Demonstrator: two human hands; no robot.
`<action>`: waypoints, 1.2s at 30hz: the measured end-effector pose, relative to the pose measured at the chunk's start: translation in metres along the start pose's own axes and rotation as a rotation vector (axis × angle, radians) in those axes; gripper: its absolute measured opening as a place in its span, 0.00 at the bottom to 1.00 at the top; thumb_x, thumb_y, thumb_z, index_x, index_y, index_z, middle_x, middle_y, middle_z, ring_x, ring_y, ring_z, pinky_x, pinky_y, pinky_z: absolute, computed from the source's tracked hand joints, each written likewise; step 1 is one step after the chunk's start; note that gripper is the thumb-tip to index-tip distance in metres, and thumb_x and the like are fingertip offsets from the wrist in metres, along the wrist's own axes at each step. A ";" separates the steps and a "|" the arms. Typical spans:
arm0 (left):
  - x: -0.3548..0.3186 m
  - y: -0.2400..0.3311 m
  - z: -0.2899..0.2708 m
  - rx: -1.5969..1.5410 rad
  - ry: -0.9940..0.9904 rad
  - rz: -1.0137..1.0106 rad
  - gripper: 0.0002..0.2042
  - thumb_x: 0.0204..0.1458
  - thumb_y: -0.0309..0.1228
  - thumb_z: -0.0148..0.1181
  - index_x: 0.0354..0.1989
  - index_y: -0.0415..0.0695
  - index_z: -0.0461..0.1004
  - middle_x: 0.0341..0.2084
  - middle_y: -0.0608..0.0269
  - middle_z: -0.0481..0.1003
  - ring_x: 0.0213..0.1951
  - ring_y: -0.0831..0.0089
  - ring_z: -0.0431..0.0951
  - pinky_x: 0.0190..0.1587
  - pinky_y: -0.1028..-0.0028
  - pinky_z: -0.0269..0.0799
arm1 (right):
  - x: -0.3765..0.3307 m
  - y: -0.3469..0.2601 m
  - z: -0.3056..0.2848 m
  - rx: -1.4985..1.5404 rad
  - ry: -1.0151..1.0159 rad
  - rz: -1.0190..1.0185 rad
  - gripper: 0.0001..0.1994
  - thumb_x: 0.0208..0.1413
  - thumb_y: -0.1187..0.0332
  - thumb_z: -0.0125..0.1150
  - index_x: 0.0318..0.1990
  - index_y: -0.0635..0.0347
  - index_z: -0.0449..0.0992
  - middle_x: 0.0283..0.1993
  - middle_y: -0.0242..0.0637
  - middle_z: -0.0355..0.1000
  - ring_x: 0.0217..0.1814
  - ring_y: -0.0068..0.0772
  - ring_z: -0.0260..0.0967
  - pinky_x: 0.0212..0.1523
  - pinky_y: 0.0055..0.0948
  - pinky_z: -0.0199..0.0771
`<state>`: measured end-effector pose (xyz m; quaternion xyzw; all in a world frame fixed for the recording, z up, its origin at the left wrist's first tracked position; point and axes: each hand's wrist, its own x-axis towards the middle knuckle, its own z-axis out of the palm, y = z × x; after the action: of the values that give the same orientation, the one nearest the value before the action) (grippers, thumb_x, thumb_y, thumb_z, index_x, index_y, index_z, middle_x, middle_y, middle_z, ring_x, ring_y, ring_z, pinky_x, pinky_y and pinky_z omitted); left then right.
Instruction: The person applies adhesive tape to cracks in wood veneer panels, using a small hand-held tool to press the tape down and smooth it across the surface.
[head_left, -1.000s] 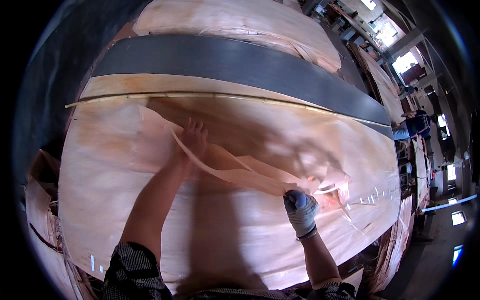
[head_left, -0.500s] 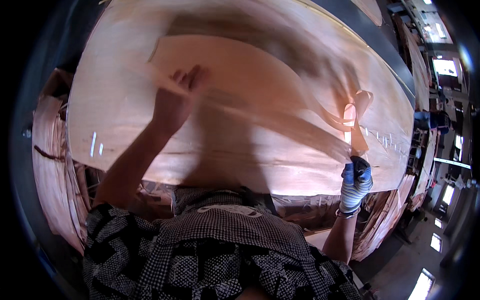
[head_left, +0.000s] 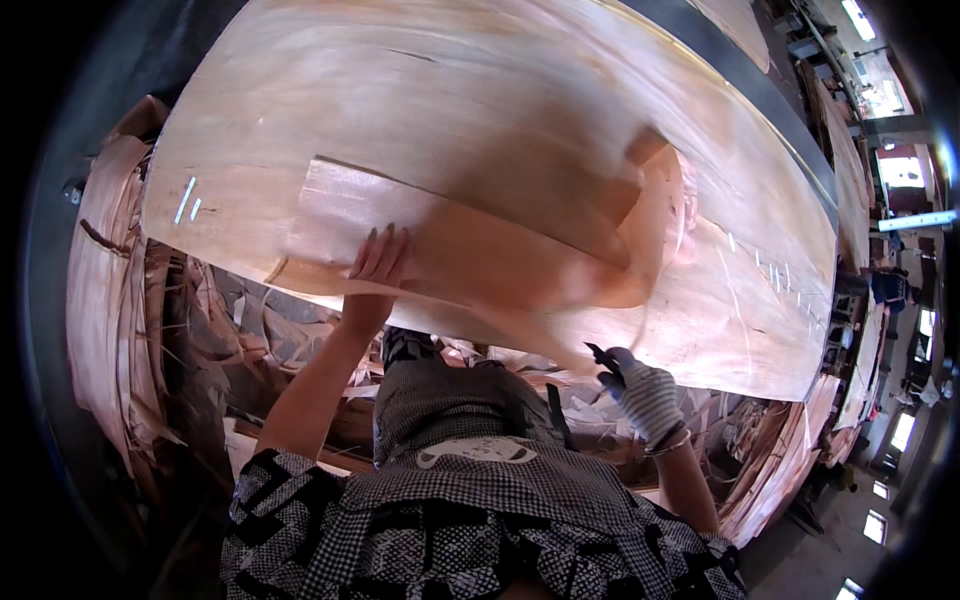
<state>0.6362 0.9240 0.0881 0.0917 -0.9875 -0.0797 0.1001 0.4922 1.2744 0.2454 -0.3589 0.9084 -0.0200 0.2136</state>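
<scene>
– Workshop windows (head_left: 902,432) at approx. 3–4 o'clock, wood scraps (head_left: 275,345) at 8–9, big pale sheet (head_left: 400,100) under it all. Any change?

– Yep. Vs. half a sec ago: veneer piece (head_left: 490,250) lowered from mid-air, now laid approx. centre, just by the big pale sheet's 6 o'clock edge. Prob. steadier at the 10 o'clock end, looser opposite.

– Hands?

– Left hand (head_left: 380,262), 9–10 o'clock: bare, fingers spread on the veneer, nothing clenched. Right hand (head_left: 650,402), 4 o'clock: gloved, curled round a dark pointed item (head_left: 603,358), type unclear. Also grasping veneer edge? Can't tell.

– And veneer looks?

– Tan-orange, thin, paler toward 10 o'clock; curled up & over at approx. 2; near edge blurred toward 4–5.
</scene>
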 end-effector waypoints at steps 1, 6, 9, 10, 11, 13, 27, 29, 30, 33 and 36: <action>0.001 0.001 0.003 -0.002 -0.006 -0.003 0.28 0.42 0.27 0.53 0.57 0.41 0.58 0.60 0.61 0.54 0.62 0.61 0.52 0.62 0.59 0.49 | 0.003 -0.009 -0.001 0.036 0.013 -0.029 0.09 0.52 0.63 0.53 0.38 0.54 0.66 0.22 0.40 0.72 0.23 0.43 0.71 0.23 0.36 0.70; -0.001 0.002 0.010 0.056 -0.034 -0.020 0.28 0.45 0.25 0.48 0.59 0.42 0.55 0.61 0.58 0.51 0.62 0.58 0.50 0.62 0.57 0.46 | 0.066 -0.089 -0.017 0.322 0.257 -0.321 0.07 0.52 0.68 0.53 0.37 0.57 0.68 0.30 0.45 0.72 0.31 0.46 0.71 0.30 0.39 0.70; 0.000 0.013 0.004 -0.163 -0.047 -0.094 0.29 0.46 0.27 0.48 0.60 0.41 0.52 0.62 0.53 0.47 0.63 0.55 0.48 0.63 0.58 0.43 | 0.132 -0.113 0.025 0.285 0.201 -0.361 0.08 0.54 0.65 0.48 0.38 0.57 0.67 0.31 0.47 0.71 0.33 0.50 0.69 0.31 0.44 0.69; 0.003 0.021 0.004 -0.188 -0.022 -0.050 0.28 0.45 0.28 0.49 0.58 0.40 0.54 0.60 0.50 0.50 0.62 0.54 0.49 0.62 0.57 0.45 | 0.164 -0.102 0.062 0.292 0.213 -0.342 0.08 0.54 0.64 0.47 0.38 0.57 0.66 0.31 0.48 0.71 0.32 0.52 0.69 0.30 0.45 0.68; -0.004 0.025 0.007 -0.204 -0.004 -0.027 0.28 0.44 0.28 0.49 0.57 0.39 0.56 0.58 0.47 0.53 0.61 0.54 0.51 0.61 0.56 0.46 | 0.185 -0.102 0.087 0.306 0.211 -0.342 0.09 0.55 0.63 0.46 0.38 0.56 0.65 0.31 0.49 0.71 0.32 0.54 0.69 0.29 0.47 0.67; -0.036 0.052 0.011 -0.331 -0.118 -0.098 0.26 0.42 0.29 0.51 0.54 0.37 0.61 0.54 0.45 0.59 0.56 0.52 0.59 0.57 0.55 0.52 | 0.195 -0.104 0.096 0.327 0.204 -0.247 0.10 0.55 0.62 0.47 0.39 0.56 0.65 0.32 0.51 0.70 0.32 0.56 0.68 0.30 0.48 0.67; 0.013 -0.093 0.010 -0.124 0.337 -0.551 0.24 0.49 0.25 0.44 0.58 0.45 0.58 0.56 0.59 0.61 0.59 0.61 0.59 0.60 0.62 0.51 | 0.213 -0.188 0.071 -0.048 -0.124 -0.274 0.11 0.55 0.63 0.42 0.41 0.55 0.67 0.32 0.48 0.73 0.34 0.53 0.71 0.30 0.49 0.69; 0.024 -0.085 0.008 -0.211 0.375 -0.556 0.25 0.49 0.24 0.42 0.59 0.45 0.55 0.56 0.58 0.61 0.59 0.61 0.59 0.60 0.62 0.51 | 0.243 -0.230 0.075 -0.021 -0.073 -0.349 0.10 0.54 0.64 0.42 0.40 0.56 0.67 0.32 0.46 0.73 0.33 0.51 0.72 0.28 0.49 0.70; 0.032 -0.082 0.006 -0.249 0.398 -0.556 0.26 0.49 0.24 0.42 0.60 0.46 0.54 0.56 0.58 0.61 0.59 0.61 0.59 0.61 0.63 0.51 | 0.259 -0.242 0.086 0.047 0.019 -0.379 0.10 0.54 0.65 0.41 0.39 0.56 0.67 0.31 0.46 0.73 0.32 0.51 0.72 0.27 0.49 0.69; 0.027 -0.088 0.009 -0.236 0.376 -0.571 0.25 0.50 0.22 0.39 0.60 0.46 0.53 0.56 0.58 0.61 0.59 0.60 0.59 0.61 0.63 0.50 | 0.265 -0.269 0.092 -0.058 -0.077 -0.348 0.11 0.55 0.64 0.39 0.41 0.56 0.65 0.32 0.49 0.73 0.32 0.49 0.73 0.27 0.49 0.70; 0.017 -0.094 0.012 -0.166 0.354 -0.611 0.24 0.51 0.22 0.38 0.60 0.47 0.54 0.55 0.53 0.62 0.58 0.60 0.60 0.61 0.63 0.50 | 0.203 -0.204 0.094 -0.254 -0.258 -0.351 0.13 0.55 0.65 0.40 0.47 0.58 0.62 0.35 0.45 0.74 0.34 0.42 0.74 0.27 0.47 0.71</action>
<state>0.6330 0.8309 0.0632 0.3863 -0.8722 -0.1686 0.2483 0.5287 1.0003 0.1230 -0.5346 0.7927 0.1035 0.2741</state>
